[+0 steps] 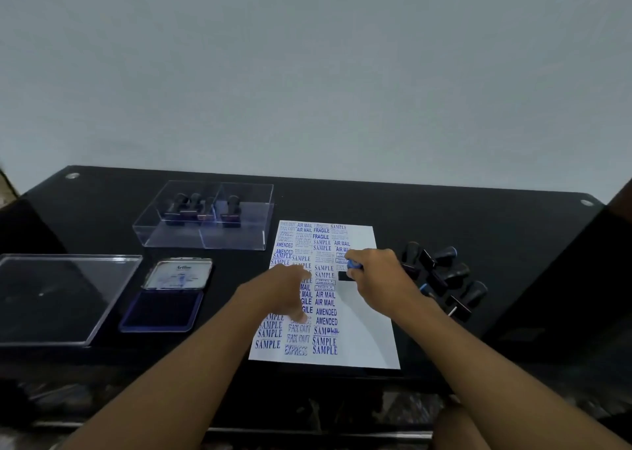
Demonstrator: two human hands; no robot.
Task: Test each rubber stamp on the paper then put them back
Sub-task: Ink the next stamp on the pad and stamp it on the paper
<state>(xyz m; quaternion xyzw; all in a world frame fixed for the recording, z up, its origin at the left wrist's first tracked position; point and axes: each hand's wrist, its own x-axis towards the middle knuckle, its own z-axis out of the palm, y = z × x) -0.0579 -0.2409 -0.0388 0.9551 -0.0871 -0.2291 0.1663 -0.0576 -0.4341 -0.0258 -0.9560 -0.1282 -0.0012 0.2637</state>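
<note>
The right hand pinches a rubber stamp by its blue-ended handle, fingers curled round it; the stamp's black base rests on the paper, in the right-hand column just below an AIR MAIL print. The left hand lies flat on the paper's left half, fingers straight and spread, pressing the sheet down; it holds nothing. The paper is a white sheet on the black table, covered with blue impressions in columns: SAMPLE, AIR MAIL, FRAGILE, AMENDED, FAX OUT, EXPRESS; several are smudged or faint. To the right of the right hand, a loose pile of stamps with black handles lies on the table, just beside the paper's edge. At the far left centre, a clear plastic box with a divider holds four upright stamps near its back wall. Its clear lid lies flat at the left; an open blue ink pad sits between lid and paper.
</note>
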